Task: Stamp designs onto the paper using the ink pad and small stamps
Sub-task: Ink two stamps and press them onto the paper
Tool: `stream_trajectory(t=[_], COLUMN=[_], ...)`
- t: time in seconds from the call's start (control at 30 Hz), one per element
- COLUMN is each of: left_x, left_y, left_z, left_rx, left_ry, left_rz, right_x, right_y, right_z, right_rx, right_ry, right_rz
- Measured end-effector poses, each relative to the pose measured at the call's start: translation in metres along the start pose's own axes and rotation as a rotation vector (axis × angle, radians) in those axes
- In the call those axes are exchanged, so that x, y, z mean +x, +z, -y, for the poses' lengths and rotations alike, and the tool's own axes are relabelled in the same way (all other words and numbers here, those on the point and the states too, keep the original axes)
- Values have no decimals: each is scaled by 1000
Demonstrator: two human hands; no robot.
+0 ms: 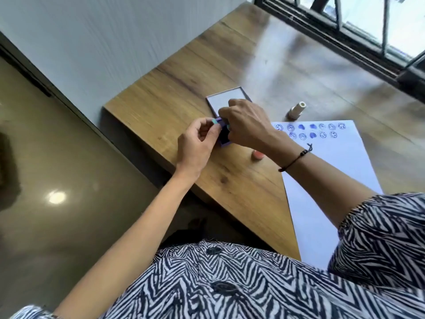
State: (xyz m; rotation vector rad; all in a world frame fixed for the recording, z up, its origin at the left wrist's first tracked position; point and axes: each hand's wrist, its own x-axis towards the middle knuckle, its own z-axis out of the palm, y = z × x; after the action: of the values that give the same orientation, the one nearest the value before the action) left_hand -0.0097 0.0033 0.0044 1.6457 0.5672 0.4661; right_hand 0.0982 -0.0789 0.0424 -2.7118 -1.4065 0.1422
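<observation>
I read this as the inking step: my left hand [197, 143] pinches the purple ink pad [223, 134] at the table [161, 93] edge while my right hand [246, 125], apparently gripping a hidden stamp, presses down, next carrying it to the paper [333, 171].

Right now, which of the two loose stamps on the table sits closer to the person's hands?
The pink stamp, just under the right hand's wrist. The cream stamp stands farther off, beyond the paper.

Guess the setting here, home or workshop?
Likely a home or casual room: a wooden table set against a plain wall, beside a barred window, over a glossy floor. No workshop gear visible.
</observation>
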Motion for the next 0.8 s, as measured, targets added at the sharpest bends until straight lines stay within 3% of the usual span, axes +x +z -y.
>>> stream_trajectory(t=[0.17,0.3,0.43,0.6,0.8], left_x=[-2,-10,-33,-53,-54], left_y=[-3,9,64,145,186], left_z=[-4,-24,-58,-71,-49], left_rx=[-24,-6,-87,95,302], left_ry=[-6,83,191,294,369], left_rz=[-10,-9,223,554,644], right_x=[-4,-34,-89,-144,-152], right_y=[-11,-35,-52,-55,-48], right_z=[0,-33,-79,-134,-166], right_rx=[109,375,391,350,297], right_ry=[92,285,471,668,707], right_rz=[-27,-239,-347,-445,-426])
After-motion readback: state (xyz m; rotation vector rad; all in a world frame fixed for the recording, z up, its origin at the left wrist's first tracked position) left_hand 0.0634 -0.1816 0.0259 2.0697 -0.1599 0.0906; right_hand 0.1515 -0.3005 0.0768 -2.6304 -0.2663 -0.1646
